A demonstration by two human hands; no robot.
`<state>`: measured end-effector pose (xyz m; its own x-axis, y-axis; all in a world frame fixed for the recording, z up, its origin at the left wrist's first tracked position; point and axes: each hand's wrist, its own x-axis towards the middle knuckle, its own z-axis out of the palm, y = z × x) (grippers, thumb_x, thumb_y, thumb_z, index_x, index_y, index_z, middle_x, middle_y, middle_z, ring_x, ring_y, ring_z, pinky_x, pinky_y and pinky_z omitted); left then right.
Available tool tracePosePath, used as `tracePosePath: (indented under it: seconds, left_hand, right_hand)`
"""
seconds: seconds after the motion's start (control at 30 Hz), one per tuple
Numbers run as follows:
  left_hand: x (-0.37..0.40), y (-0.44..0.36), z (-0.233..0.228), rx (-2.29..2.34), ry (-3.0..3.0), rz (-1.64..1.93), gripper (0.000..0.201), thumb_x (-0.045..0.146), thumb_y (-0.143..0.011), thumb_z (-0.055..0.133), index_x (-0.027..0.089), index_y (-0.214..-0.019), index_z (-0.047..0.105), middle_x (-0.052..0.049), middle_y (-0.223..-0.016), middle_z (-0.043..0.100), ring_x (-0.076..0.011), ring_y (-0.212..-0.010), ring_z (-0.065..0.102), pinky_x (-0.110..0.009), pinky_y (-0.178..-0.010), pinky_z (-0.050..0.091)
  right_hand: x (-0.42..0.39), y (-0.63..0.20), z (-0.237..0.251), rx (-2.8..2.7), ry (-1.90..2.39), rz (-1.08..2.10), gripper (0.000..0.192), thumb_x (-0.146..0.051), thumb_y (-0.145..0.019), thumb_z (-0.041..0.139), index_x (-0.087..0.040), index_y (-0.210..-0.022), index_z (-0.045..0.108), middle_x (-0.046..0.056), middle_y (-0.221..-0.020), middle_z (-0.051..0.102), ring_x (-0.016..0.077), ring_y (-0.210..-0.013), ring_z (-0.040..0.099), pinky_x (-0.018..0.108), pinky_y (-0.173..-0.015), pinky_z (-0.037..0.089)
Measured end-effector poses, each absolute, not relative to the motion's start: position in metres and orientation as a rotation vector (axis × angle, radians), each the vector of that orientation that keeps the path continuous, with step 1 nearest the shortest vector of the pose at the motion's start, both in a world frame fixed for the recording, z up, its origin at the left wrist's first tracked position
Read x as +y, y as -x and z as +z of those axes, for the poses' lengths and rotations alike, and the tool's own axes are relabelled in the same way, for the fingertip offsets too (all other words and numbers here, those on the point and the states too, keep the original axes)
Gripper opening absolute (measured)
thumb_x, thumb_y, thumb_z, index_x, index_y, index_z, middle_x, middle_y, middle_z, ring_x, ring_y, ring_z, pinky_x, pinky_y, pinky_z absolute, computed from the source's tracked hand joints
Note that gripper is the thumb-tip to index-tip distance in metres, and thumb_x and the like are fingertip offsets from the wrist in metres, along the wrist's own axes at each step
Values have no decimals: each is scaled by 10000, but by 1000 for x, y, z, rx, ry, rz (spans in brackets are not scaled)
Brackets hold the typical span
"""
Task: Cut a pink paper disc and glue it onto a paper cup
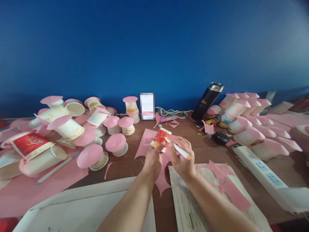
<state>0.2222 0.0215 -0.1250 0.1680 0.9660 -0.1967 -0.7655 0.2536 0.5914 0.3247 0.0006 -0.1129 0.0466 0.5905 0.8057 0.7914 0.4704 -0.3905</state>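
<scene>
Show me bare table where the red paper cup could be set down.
Bare brown wood lies between the small black round lid and the right hand, and a patch left of the left hand, beside the pink-capped white cup. The left cup pile and right cup rows are crowded.

No legible text; gold script on black flask [207, 101] unreadable.

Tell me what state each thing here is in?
Left hand: holding a red paper cup, tipped on its side.
Right hand: gripping a white pen against the cup.
Black flask: upright, lid on.
Pink-topped cups: mostly upside down.
Power strip: lying flat.
</scene>
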Motion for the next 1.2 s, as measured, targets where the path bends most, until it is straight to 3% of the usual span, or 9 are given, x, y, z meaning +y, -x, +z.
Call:
tracePosePath:
  seconds: [0.27, 0.57, 1.2]
  left_hand:
    - [21, -222, -126, 602, -424, 1280, 274, 214, -662, 787, 159, -916, 699, -53, -951, 725, -208, -962, 653, -362, -995, 394]
    - [17, -224, -126, 677, -623, 1237, 315, 300, -724, 747, 187, -1016, 709, -79, -1033, 720, -260, -1006, 643, -383, -953, 409]
    - [22, -221, -128, 590, -476, 1305, 292, 232, -687, 774, 168, -963, 703, -68, -1030, 718, -231, -1035, 642, -380, -1019, 378]
  right_hand:
    - [0, -324, -112, -1640, 1186, -213, 186, -135, -858, 565, -202, -1012, 644, 46, -911, 744, 192, -844, 689, 404, -902, 472]
    - [1, -325, -110, -1614, 1166, -210, 215, -156, -865, 552, -214, -1047, 653, 61, -932, 744, 212, -865, 690, 411, -870, 494]
    - [2, -329, -109, -1614, 1202, -234, 185, -160, -869, 547, -205, -1012, 655, 55, -904, 741, 197, -834, 683, 396, -862, 489]
